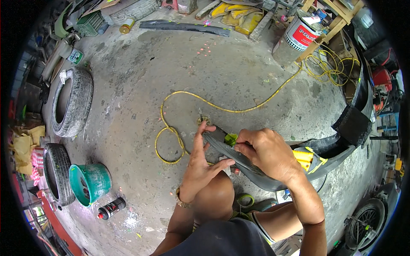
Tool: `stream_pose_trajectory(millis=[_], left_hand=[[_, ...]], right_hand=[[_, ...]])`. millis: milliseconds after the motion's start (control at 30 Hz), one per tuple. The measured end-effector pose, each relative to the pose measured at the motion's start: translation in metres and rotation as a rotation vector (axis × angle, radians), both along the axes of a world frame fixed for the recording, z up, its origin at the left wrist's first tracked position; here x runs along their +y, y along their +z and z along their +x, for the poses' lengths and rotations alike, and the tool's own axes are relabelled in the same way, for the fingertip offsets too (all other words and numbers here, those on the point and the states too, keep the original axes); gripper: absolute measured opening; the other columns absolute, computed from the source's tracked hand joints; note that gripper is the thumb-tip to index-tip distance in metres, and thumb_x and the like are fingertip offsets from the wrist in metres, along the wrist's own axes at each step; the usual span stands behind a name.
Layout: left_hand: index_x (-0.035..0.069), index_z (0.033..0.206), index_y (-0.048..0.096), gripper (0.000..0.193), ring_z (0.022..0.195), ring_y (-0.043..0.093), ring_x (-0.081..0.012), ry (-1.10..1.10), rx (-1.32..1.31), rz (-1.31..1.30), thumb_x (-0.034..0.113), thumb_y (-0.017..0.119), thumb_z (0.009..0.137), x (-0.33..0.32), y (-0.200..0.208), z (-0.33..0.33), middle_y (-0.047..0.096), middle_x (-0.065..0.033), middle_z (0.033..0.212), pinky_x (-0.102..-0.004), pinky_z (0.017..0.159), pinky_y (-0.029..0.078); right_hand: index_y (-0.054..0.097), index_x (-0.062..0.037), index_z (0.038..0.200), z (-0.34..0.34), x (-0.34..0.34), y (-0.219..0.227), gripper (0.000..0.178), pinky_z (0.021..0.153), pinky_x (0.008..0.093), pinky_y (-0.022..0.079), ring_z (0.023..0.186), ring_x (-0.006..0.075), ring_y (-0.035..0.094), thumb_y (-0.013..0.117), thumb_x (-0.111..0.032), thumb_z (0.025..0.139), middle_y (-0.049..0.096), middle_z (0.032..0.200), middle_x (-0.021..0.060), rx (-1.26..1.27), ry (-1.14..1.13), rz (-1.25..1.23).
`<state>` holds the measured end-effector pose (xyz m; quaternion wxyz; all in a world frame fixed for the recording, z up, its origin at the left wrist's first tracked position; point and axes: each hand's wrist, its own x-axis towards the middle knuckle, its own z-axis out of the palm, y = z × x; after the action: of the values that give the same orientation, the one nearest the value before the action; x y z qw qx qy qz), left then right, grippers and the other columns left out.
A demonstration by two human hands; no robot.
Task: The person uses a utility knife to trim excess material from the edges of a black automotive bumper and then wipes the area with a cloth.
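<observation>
A long black curved plastic panel point(273, 184), which looks like a car bumper, lies across my lap and runs off to the right. My left hand point(197, 168) grips its near end, thumb below the edge and fingers at the tip. Over the panel's inner side, my right hand point(270, 154) is closed, thumb and finger pinching a crumpled yellow-green strip point(231, 139) that looks like tape. The strip's lower part is hidden behind the panel's edge. Farther along the panel sits a yellow ribbed piece point(302, 158), with more yellow strips beside it.
A yellow hose point(239, 111) snakes over the concrete floor ahead. To the left are two tyres point(81, 104), a green bucket point(99, 181) and a black bottle point(113, 208). A large metal can point(294, 40) stands far right; a wheel point(365, 224) is at lower right.
</observation>
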<state>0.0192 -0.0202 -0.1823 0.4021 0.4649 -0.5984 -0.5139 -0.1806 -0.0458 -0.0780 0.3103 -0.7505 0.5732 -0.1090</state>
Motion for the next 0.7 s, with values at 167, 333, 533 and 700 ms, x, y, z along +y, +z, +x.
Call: stream_pose_trajectory(millis=[167,333,533,700], left_hand=[[0.008,0.159,0.016,0.112,0.127,0.051,-0.0237,-0.007,-0.011,-0.018,0.01,0.089,0.074,-0.001,-0.001,-0.001,0.043,-0.0121,0.143,-0.0386,0.099,0.05],[0.008,0.159,0.017,0.111,0.128,0.051,-0.0237,-0.003,0.039,-0.005,0.009,0.089,0.074,-0.001,-0.002,-0.001,0.043,-0.012,0.143,-0.0389,0.1,0.05],[0.008,0.158,0.018,0.111,0.128,0.051,-0.0238,-0.006,0.062,0.012,0.01,0.089,0.074,-0.001,-0.004,0.0,0.043,-0.0116,0.143,-0.0387,0.101,0.049],[0.007,0.158,0.019,0.109,0.128,0.051,-0.0237,-0.002,0.073,0.011,0.013,0.089,0.074,-0.001,-0.004,0.0,0.043,-0.0114,0.143,-0.0378,0.1,0.049]], right_hand=[[0.065,-0.0047,0.094,-0.015,-0.007,-0.023,0.015,0.066,0.048,0.051,0.077,0.0409,0.067,0.068,-0.019,0.092,0.068,0.079,0.0195,-0.25,0.046,0.064],[0.063,-0.0045,0.095,-0.013,0.006,-0.026,0.012,0.062,0.0459,0.051,0.072,0.0395,0.065,0.069,-0.015,0.092,0.068,0.079,0.0173,-0.482,-0.168,0.287],[0.064,-0.0068,0.095,-0.01,0.023,-0.032,0.009,0.068,0.0426,0.05,0.077,0.032,0.065,0.068,-0.012,0.09,0.07,0.092,0.0099,-0.204,0.044,-0.412],[0.069,-0.0086,0.097,-0.011,0.026,-0.03,0.015,0.069,0.0393,0.047,0.084,0.0257,0.062,0.074,-0.014,0.084,0.069,0.098,0.0048,-0.126,0.08,-0.419]])
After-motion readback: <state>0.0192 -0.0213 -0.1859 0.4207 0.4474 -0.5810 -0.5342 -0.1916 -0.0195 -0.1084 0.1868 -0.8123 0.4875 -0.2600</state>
